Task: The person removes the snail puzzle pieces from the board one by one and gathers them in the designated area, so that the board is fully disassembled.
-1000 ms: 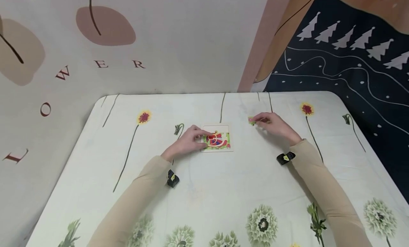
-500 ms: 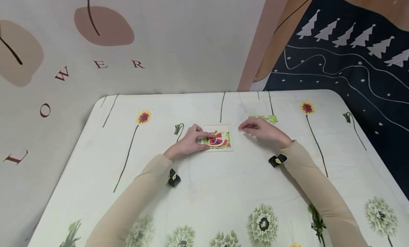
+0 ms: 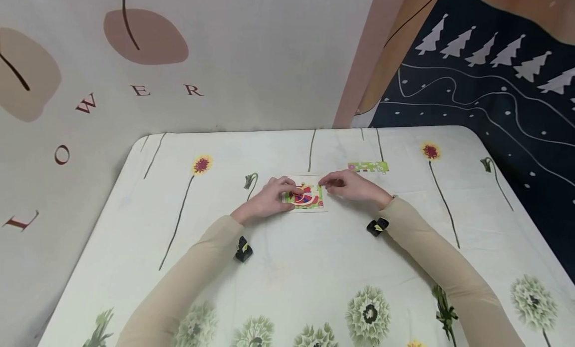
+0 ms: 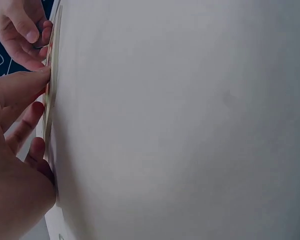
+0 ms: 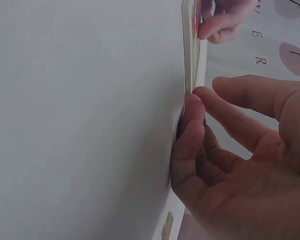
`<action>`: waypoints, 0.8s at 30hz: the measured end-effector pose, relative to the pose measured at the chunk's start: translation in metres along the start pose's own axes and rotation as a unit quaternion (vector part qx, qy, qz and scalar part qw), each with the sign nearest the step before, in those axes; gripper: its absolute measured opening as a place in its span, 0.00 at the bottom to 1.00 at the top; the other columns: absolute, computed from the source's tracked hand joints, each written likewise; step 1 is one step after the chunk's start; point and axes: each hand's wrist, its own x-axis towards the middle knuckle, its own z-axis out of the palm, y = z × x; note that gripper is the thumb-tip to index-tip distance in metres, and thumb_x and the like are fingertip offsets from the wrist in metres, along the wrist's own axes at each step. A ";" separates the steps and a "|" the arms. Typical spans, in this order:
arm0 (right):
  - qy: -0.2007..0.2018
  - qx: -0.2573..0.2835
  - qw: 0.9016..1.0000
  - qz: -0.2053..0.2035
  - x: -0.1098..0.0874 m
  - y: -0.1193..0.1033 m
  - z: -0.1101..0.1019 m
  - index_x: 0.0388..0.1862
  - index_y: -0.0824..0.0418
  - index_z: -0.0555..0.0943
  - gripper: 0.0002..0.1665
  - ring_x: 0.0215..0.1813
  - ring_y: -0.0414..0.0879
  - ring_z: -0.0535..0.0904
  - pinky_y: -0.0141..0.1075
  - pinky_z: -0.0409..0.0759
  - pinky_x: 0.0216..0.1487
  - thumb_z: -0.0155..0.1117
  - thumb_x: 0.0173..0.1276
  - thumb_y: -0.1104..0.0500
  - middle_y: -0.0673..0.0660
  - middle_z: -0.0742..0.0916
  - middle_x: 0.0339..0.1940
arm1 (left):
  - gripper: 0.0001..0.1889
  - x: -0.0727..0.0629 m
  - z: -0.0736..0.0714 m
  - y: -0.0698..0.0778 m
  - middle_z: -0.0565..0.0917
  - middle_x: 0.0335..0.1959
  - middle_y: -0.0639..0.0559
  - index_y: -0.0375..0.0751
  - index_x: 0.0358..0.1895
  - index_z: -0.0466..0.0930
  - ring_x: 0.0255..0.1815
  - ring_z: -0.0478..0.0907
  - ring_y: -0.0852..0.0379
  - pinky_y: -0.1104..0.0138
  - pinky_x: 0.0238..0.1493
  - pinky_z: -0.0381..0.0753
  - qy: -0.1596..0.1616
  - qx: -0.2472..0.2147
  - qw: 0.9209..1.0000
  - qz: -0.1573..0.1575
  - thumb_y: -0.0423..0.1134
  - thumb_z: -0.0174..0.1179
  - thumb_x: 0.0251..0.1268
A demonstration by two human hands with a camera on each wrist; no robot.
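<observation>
Lying flat on table (image 3: 292, 257): puzzle board (image 3: 310, 200), probably light, stiff, best held by edges. Left hand (image 3: 269, 197), fingers extended, rests on board; right hand (image 3: 352, 186), fingers loosely bent, touches right edge, thumb clear.

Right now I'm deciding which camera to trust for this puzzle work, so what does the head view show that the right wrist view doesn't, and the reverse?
Only the head view shows the beige sleeves, the black wrist devices and the navy wall panel with white trees.
Only the right wrist view shows a close-up of the side edge of the puzzle board and the palm side of the right hand.
Both show the board, the left hand on it, the right hand at its edge, and the wall letters E and R.
</observation>
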 end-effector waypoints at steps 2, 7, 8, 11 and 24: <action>0.000 0.001 1.000 0.001 0.002 -0.002 0.002 0.58 0.64 0.81 0.17 0.44 0.47 0.77 0.37 0.73 0.49 0.57 0.72 0.66 0.61 0.86 0.49 | 0.22 0.000 -0.001 -0.001 0.74 0.63 0.44 0.43 0.61 0.81 0.60 0.65 0.45 0.51 0.63 0.62 -0.003 -0.003 1.000 -0.002 0.35 0.65 0.62; 0.005 -0.001 1.000 0.004 0.006 -0.005 0.004 0.54 0.65 0.81 0.15 0.39 0.46 0.74 0.36 0.72 0.44 0.61 0.70 0.67 0.58 0.84 0.40 | 0.23 0.002 -0.002 -0.004 0.74 0.64 0.43 0.42 0.61 0.81 0.62 0.64 0.44 0.49 0.64 0.61 -0.010 -0.012 1.000 -0.005 0.35 0.66 0.61; 0.007 -0.002 1.000 0.005 0.007 -0.006 0.004 0.53 0.64 0.81 0.14 0.38 0.45 0.73 0.35 0.71 0.43 0.61 0.69 0.67 0.57 0.83 0.38 | 0.22 0.002 -0.002 -0.004 0.74 0.64 0.43 0.41 0.61 0.81 0.62 0.64 0.43 0.49 0.64 0.61 -0.011 -0.014 1.000 -0.005 0.35 0.66 0.61; 0.011 -0.002 1.000 0.005 0.009 -0.007 0.005 0.51 0.64 0.80 0.13 0.35 0.45 0.71 0.35 0.69 0.39 0.63 0.68 0.66 0.55 0.80 0.33 | 0.22 0.003 -0.003 -0.004 0.74 0.64 0.43 0.41 0.61 0.81 0.62 0.64 0.43 0.49 0.64 0.61 -0.013 -0.016 1.000 -0.005 0.35 0.65 0.61; 0.025 0.000 1.000 -0.010 0.010 -0.010 0.008 0.47 0.63 0.78 0.11 0.31 0.44 0.69 0.36 0.67 0.37 0.65 0.66 0.67 0.54 0.76 0.28 | 0.22 0.004 -0.002 -0.004 0.74 0.64 0.43 0.41 0.61 0.80 0.62 0.63 0.43 0.49 0.63 0.59 -0.016 -0.021 1.000 -0.003 0.35 0.65 0.62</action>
